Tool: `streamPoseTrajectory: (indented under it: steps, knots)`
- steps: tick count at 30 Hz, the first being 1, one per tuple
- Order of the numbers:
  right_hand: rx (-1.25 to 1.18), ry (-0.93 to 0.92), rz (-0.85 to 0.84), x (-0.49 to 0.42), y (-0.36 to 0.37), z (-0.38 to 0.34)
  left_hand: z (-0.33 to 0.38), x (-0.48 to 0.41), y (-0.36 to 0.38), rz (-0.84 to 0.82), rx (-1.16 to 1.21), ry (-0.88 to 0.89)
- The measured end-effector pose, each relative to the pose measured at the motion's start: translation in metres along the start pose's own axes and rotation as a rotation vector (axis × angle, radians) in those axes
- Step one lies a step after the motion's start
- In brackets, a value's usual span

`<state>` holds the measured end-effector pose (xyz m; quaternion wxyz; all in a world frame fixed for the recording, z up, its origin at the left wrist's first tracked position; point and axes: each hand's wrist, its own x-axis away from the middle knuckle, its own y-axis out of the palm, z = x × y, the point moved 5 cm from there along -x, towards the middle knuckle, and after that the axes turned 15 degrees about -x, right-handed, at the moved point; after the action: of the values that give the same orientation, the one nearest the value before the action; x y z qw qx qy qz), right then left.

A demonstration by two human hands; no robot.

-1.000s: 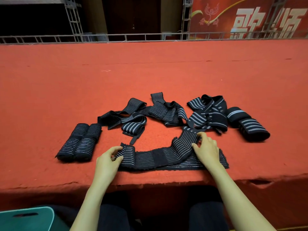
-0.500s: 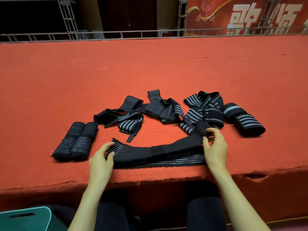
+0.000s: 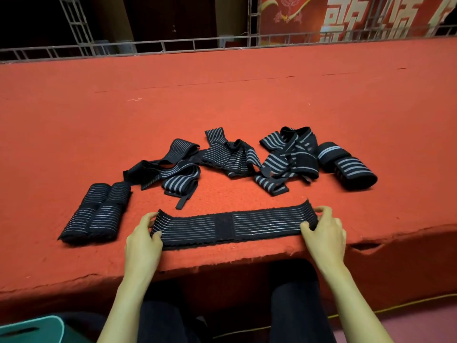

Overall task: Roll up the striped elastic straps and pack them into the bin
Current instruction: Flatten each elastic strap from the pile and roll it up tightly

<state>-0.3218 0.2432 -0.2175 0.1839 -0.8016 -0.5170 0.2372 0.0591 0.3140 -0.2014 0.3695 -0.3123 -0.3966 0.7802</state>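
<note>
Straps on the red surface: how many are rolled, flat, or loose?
Rolled straps: 4
Flat strap, pinched by left hand and right hand: 1
Loose tangled straps: overlapping, cannot count
Total countable: 5

Left hand (image 3: 143,240) and right hand (image 3: 324,231) pinch a strap (image 3: 232,225) (laid flat).

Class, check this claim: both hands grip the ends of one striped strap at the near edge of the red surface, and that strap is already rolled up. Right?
Not quite: the left hand and right hand do grip the ends of the striped strap at the red surface's near edge, but the head view shows it stretched flat, not rolled.
</note>
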Motion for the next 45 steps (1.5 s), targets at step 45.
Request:
streamPoseTrajectory:
  steps: [45]
  knots:
    - [0.166, -0.731, -0.955, 0.077, 0.17, -0.116, -0.005, 0.006, -0.002, -0.019, 0.134, -0.132]
